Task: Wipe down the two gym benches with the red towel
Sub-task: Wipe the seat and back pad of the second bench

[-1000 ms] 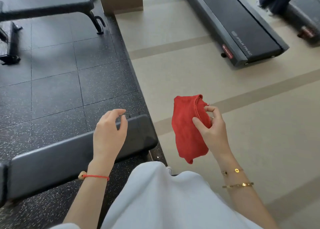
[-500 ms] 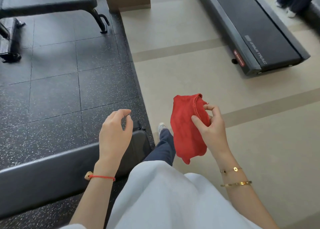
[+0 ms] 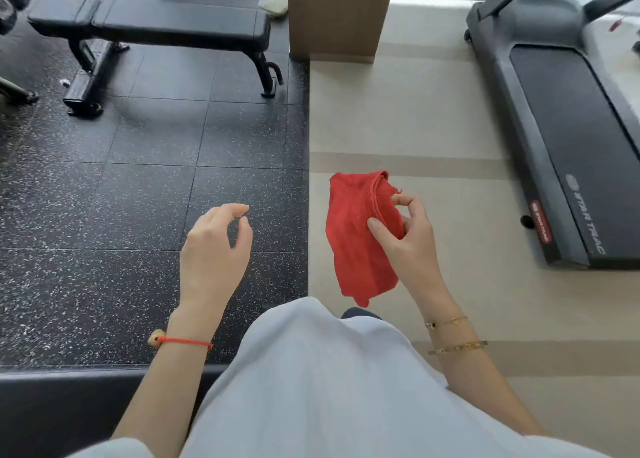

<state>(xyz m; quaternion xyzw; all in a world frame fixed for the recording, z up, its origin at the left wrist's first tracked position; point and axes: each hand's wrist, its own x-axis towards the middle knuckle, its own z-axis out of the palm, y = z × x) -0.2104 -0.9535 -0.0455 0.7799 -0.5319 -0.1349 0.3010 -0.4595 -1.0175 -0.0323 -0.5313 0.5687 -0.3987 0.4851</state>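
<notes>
Now your right hand's fingers (image 3: 403, 203) pinch the red towel (image 3: 356, 235), hanging folded over the beige floor; your left hand (image 3: 213, 249) hovers loosely curled, holding nothing. Bunch the towel into a flat pad before reaching the far bench (image 3: 156, 24). Since a moment ago, the near bench (image 3: 69, 388) has slipped low in view.

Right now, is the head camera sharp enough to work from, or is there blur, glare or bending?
Head view: the red towel and both hands are sharp; the far bench is slightly soft; daylight washes out the top right above the treadmill; the wide lens bows the treadmill's edges.
</notes>
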